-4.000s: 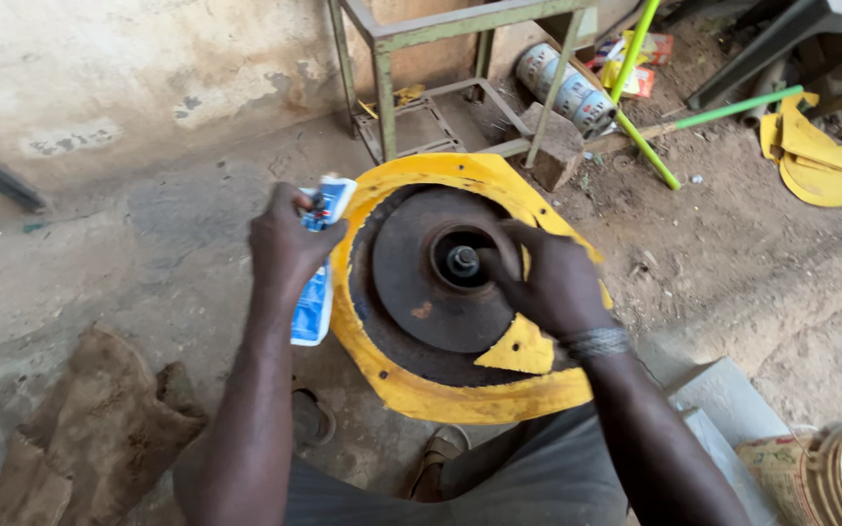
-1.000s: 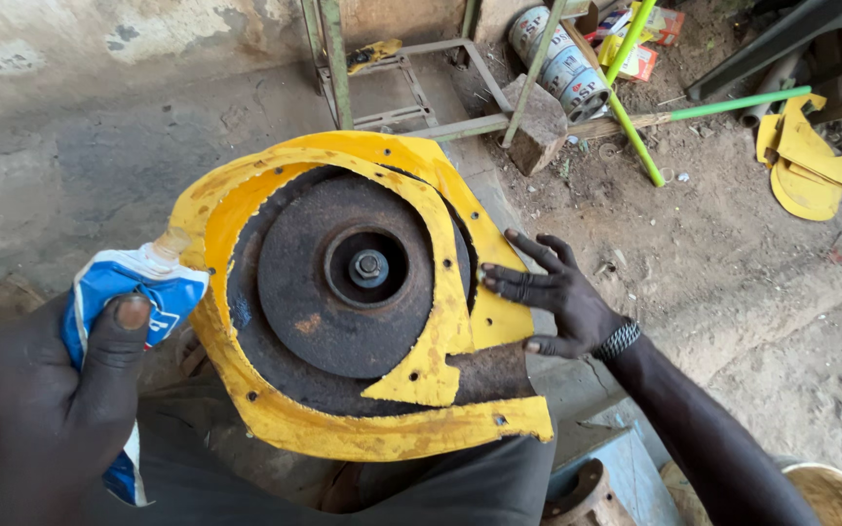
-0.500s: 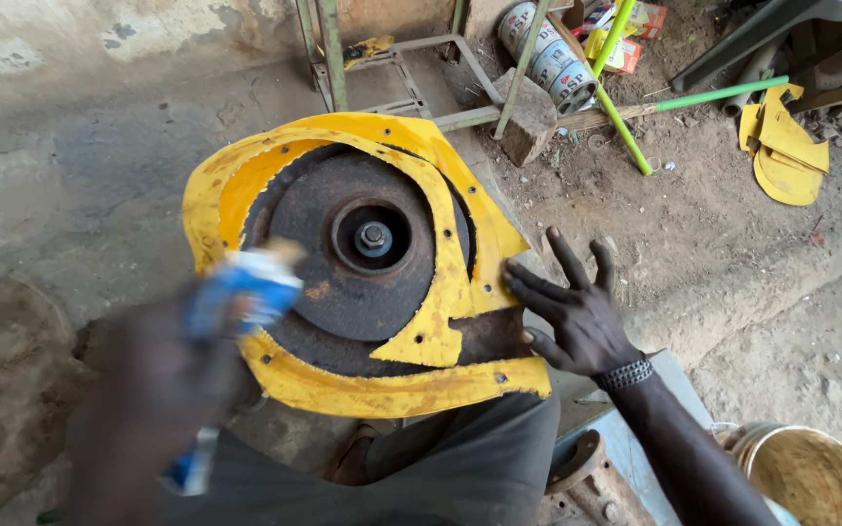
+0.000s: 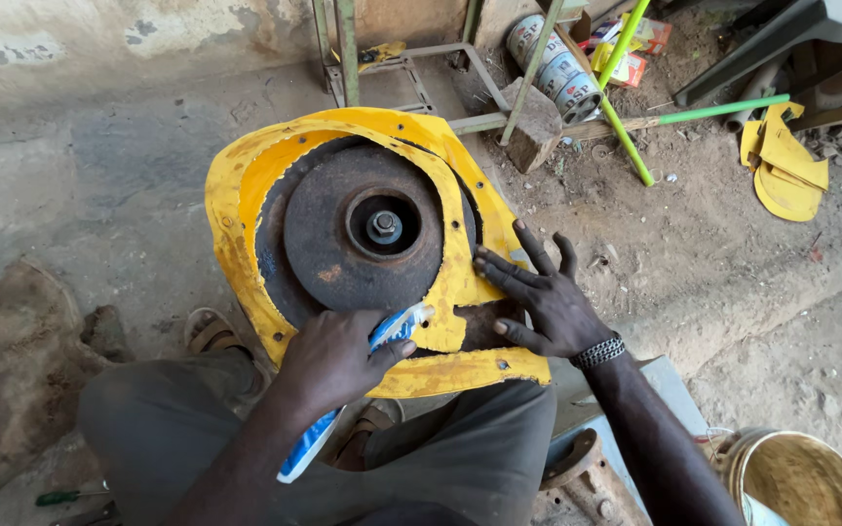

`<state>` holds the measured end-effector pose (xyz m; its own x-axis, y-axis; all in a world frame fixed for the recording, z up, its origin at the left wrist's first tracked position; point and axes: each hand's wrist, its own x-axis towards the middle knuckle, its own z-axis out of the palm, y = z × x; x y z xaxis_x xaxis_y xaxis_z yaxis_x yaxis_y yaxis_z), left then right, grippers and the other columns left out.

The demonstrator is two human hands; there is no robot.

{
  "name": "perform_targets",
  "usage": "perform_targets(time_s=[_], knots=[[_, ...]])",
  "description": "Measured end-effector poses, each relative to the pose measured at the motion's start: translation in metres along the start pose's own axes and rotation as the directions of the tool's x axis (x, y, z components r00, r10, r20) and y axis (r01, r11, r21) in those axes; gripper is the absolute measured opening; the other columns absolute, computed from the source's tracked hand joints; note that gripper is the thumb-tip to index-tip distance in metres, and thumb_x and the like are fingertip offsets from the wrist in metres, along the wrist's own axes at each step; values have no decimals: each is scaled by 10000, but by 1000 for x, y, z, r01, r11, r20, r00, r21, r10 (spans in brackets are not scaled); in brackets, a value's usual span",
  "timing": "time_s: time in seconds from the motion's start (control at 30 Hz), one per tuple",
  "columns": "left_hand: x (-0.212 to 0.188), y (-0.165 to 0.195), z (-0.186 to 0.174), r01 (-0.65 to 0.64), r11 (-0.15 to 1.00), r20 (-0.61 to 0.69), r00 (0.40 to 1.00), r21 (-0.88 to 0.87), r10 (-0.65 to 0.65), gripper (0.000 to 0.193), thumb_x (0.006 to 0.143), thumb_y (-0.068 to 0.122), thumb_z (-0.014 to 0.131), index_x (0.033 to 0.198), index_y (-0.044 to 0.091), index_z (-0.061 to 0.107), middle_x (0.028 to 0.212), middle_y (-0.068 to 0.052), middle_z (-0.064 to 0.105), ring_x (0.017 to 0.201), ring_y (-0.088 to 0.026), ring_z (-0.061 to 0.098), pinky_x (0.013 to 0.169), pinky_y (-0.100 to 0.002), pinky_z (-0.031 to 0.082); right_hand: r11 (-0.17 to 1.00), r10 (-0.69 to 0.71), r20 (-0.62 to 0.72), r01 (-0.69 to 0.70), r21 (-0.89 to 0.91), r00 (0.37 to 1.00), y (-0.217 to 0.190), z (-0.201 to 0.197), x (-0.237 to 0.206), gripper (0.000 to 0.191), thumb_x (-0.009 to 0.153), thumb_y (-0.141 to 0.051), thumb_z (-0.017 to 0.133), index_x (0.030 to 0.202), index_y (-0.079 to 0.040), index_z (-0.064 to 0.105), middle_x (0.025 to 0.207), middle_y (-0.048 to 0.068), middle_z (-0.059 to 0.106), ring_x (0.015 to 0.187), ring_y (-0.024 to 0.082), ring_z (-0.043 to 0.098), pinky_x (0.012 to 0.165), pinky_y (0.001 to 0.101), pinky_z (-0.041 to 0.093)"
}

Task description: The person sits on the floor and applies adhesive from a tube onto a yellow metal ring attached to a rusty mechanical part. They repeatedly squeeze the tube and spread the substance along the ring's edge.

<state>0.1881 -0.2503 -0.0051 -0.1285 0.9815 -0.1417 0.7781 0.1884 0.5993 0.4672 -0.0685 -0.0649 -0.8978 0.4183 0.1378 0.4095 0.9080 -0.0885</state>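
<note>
Item: yellow metal housing [image 4: 445, 375], worn and chipped, propped against the person's knees over a bare concrete floor [image 4: 80, 185]. Set within it, a dark rusted disc [image 4: 324, 244] with a central hub and nut [image 4: 384, 227].

Left hand [image 4: 333, 360]: closed around a blue-and-white tube [image 4: 348, 404], which runs under the palm; its pale tip sticks out at the disc's lower edge, on or just above the housing's lower rim (contact cannot be made out, the hand covers it).

Right hand [image 4: 543, 297]: open, fingers spread flat, pressed on the housing's right-hand edge, fingertips on the yellow plate. A dark beaded bracelet [image 4: 596, 351] at the wrist.

Surroundings: grey metal frame [image 4: 343, 49] beyond the housing's far edge; a printed can [image 4: 553, 63] lying on its side and green rods [image 4: 626, 127] on the dirt toward the top right; yellow scrap pieces [image 4: 782, 166] farther right; a bucket [image 4: 801, 477] in the lower right corner; a sandalled foot [image 4: 209, 333] beside the housing's lower left edge.
</note>
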Motion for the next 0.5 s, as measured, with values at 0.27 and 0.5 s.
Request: perform_targets(time_s=[0.27, 0.5], knots=[[19, -28, 3, 109, 887, 104, 992, -449, -70, 454, 811, 508, 791, 863, 57, 779, 654, -98, 710, 603, -230, 685, 612, -436, 541, 981, -82, -62, 92, 173, 995, 10, -5, -14, 831, 897, -665, 477, 1568, -175, 447, 1637, 16, 435, 1602, 406, 108, 1217, 666, -68], [25, -33, -39, 65, 320, 45, 997, -945, -68, 376, 850, 331, 829, 1056, 44, 700, 764, -38, 660, 575, -94, 537, 476, -264, 416, 988, -111, -57, 117, 104, 992, -10, 5, -29, 737, 942, -668, 365, 1470, -198, 572, 1555, -34, 526, 1599, 339, 178, 1245, 642, -129]])
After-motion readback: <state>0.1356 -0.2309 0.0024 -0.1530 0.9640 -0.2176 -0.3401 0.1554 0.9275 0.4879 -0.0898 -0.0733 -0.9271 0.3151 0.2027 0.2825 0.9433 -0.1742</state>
